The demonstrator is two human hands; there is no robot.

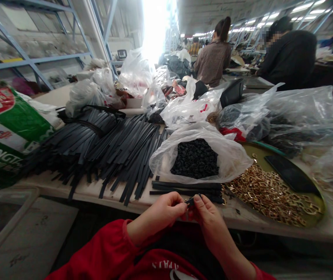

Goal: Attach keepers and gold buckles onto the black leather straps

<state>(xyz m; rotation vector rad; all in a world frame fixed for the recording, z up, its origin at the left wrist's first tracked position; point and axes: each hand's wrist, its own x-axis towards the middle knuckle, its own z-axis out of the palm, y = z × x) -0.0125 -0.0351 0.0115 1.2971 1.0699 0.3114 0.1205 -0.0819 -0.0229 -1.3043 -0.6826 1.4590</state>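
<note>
My left hand [168, 210] and my right hand [207, 216] meet at the table's front edge, fingers pinched on a small black strap piece [190, 202] between them. A bit of metal seems to show by the left fingertips, too small to make out. Just beyond my hands lie several black straps [183, 187] with gold buckles at their right ends. Behind these, an open plastic bag [233, 157] holds many small black loops [195, 158]. To the right, a round tray [319, 202] carries a heap of gold buckles [268, 194] and a flat black piece [293, 174].
Piles of long black strips [122, 155] cover the table's left part, some overhanging its edge [96, 193]. A green bag [9, 136] stands far left. Clear plastic bags [303, 112] crowd the back and right. Two people [214, 54] are further off; a container [32, 233] sits lower left.
</note>
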